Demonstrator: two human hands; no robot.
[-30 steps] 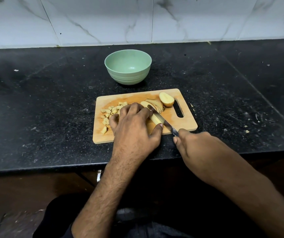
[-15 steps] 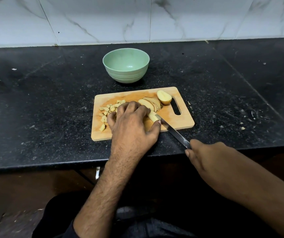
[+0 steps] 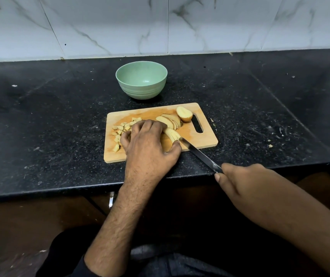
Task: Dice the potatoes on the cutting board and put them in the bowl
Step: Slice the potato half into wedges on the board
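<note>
Nearest us, our dark clothing fills the bottom edge, too dim to make out in detail; both forearms rise from it, the right one cut off by the frame's right side. Our right hand [image 3: 246, 184] hangs past the near edge of the black counter [image 3: 40, 120], fingers curled round the handle of the knife [image 3: 199, 153]; the handle itself is hidden inside the fist, and only the blade shows, slanting up and left until its tip meets the potato strips [image 3: 171, 133]. Our left hand [image 3: 150, 144] lies on the wooden cutting board [image 3: 204, 137], fingers bent over those strips and pressing them down, thumb stretched toward the blade tip; the hand covers most of what it holds, so we cannot tell how many strips lie beneath it. Left of the fingers sit the diced potato pieces [image 3: 121, 130], partly hidden by the knuckles; beyond the strips a fan of potato slices [image 3: 170, 120] leans against a potato half [image 3: 184, 114] near the board's handle slot. Farther back, apart from the board, stands the green bowl [image 3: 141, 79]; no potato shows inside it; behind it runs the white marble wall [image 3: 180, 25].
</note>
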